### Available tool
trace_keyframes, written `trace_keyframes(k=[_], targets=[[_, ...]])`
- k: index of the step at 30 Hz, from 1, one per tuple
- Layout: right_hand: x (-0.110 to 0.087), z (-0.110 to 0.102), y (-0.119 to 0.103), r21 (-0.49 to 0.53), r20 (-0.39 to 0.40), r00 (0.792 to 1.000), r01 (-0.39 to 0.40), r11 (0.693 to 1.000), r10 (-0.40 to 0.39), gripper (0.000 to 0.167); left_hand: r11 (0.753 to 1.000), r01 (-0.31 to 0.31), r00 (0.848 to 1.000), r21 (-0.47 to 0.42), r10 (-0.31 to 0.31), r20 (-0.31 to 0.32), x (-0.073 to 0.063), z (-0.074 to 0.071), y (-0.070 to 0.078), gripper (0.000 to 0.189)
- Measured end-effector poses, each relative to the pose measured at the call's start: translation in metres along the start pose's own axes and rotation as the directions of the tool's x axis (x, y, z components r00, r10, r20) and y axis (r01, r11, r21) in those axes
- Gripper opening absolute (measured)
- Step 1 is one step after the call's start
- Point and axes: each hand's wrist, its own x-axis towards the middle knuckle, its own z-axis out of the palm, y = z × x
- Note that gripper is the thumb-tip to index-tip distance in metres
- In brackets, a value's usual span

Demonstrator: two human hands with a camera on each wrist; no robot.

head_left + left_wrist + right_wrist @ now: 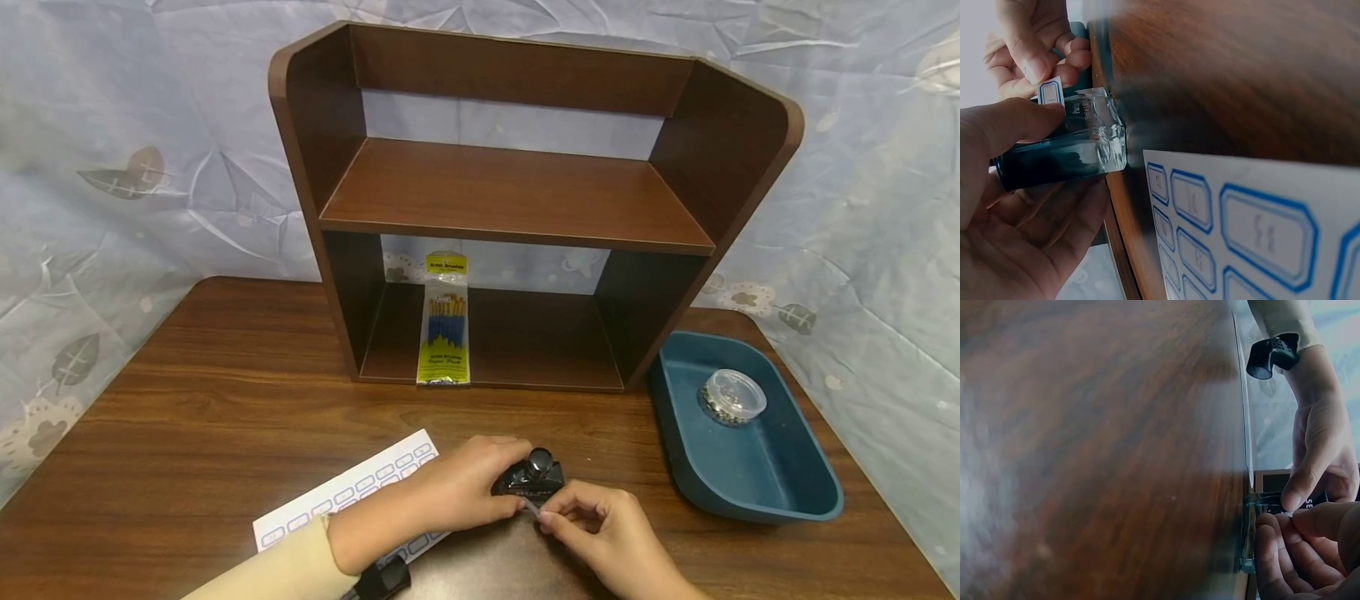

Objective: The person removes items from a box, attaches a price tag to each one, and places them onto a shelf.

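My left hand (468, 485) grips a small dark glass bottle (529, 478) with a round black cap, fingers behind it and thumb at the front. In the left wrist view, that thumb lies on the lower end of a small white label (1051, 91) with a blue border, against the bottle's front. My right hand (609, 533) pinches the other end of the label between thumb and fingers. Close by the left forearm lies a white sheet of blue-bordered labels (330, 500), partly covered by that arm. In the right wrist view, the fingers hide most of the label.
Behind the hands stands a brown two-tier shelf (517, 196), with a pack of artist brushes (446, 333) leaning in its lower tier. A blue bin (765, 467) at the right holds a clear round container (733, 397) of small pieces. All rest on a wooden table (225, 392).
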Motion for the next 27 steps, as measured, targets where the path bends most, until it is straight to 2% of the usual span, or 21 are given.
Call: trace_keyframes(k=[11,14,27], targets=[[-0.0005,0.0005,-0.0014,-0.003,0.006,1.000,-0.020,1.000,0.020,0.004,1.000,0.014,1.000,0.017,-0.014,-0.012,-0.0005,-0.0006,0.0017,0.032],[-0.0008,0.0006,-0.0004,-0.015,0.003,1.000,-0.002,1.000,0.002,0.003,1.000,0.012,1.000,0.024,-0.011,-0.017,-0.0004,-0.0006,0.0020,0.031],[0.0002,0.0003,0.0001,-0.096,-0.068,0.998,-0.012,0.995,0.005,0.004,0.999,0.007,0.999,0.034,-0.006,-0.034,-0.0007,0.0007,0.0025,0.029]])
